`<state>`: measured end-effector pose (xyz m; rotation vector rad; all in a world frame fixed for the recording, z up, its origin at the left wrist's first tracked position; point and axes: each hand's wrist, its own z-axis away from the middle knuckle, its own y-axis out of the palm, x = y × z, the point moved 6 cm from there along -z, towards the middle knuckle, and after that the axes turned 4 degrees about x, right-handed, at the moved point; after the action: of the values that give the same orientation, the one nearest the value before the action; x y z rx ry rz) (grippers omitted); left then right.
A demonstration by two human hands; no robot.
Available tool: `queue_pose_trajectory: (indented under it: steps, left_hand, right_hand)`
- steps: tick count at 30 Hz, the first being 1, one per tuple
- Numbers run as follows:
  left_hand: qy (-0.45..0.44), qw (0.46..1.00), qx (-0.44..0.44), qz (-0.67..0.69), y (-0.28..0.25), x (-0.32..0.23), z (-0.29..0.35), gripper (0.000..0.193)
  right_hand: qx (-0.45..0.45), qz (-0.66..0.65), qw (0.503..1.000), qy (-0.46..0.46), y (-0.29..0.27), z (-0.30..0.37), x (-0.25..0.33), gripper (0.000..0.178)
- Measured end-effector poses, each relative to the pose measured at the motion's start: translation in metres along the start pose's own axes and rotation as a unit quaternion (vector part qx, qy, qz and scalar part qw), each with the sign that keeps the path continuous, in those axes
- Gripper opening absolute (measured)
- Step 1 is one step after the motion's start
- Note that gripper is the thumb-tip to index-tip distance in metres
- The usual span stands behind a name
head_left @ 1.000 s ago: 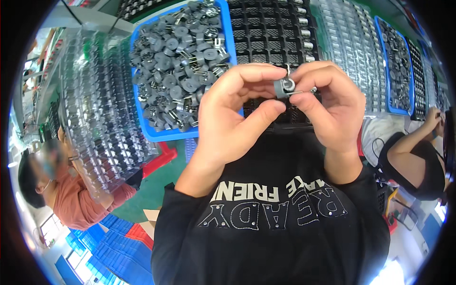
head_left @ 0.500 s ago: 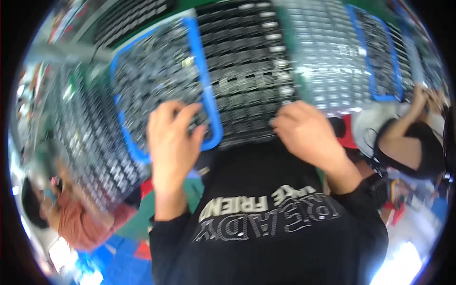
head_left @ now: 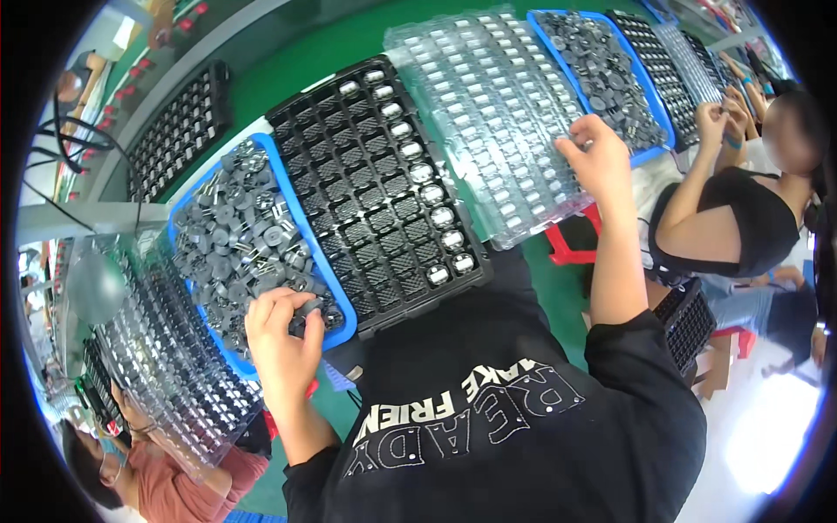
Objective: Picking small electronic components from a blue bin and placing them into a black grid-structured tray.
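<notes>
My left hand (head_left: 281, 336) is at the near right corner of a blue-rimmed tray (head_left: 298, 209) heaped with grey round parts with metal pins. Its thumb and fingers close around one dark grey round part (head_left: 309, 307). My right hand (head_left: 602, 161) is over the right edge of a clear plastic tray (head_left: 501, 237), fingers curled close to its rows of small silver parts. What its fingertips hold, if anything, is too small to make out. Between the two lies a black compartment tray (head_left: 379, 318), with silver parts in its right column and near right corner.
Another filled blue-rimmed tray (head_left: 667, 131) stands beyond my right hand. Stacked clear trays (head_left: 174, 349) lie at the left, and a black tray (head_left: 179, 131) farther back. A co-worker (head_left: 724, 227) sits at the right, another (head_left: 174, 484) at lower left. A red stool (head_left: 567, 248) is below.
The view has turned. My right hand has gone from the black tray's near right edge to the clear tray. My left hand, fingers apart before, has closed on a grey part.
</notes>
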<state>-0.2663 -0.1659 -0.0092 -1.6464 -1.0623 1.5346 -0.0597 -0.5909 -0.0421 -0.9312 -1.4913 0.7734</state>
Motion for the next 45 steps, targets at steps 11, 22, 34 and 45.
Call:
queue_pose_trajectory:
  steps: [11,22,34,45]
  left_hand:
    - [-0.103,0.751,-0.191,0.623,-0.011,0.068,0.025,0.026]
    - [-0.056,0.68,-0.076,0.727,0.006,0.01,-0.014,0.052]
    - [0.005,0.634,-0.061,0.771,0.015,-0.034,-0.021,0.039]
    - [-0.037,0.68,-0.042,0.731,0.016,-0.029,-0.017,0.051]
  right_hand:
    - [0.095,-0.094,0.982,-0.133,0.012,-0.01,-0.022,0.015]
    - [0.119,-0.472,0.864,-0.131,0.029,0.048,0.123,0.014]
    - [0.094,-0.4,0.806,-0.427,0.017,0.113,0.269,0.03]
    - [0.066,-0.339,0.813,-0.468,0.015,0.12,0.272,0.031]
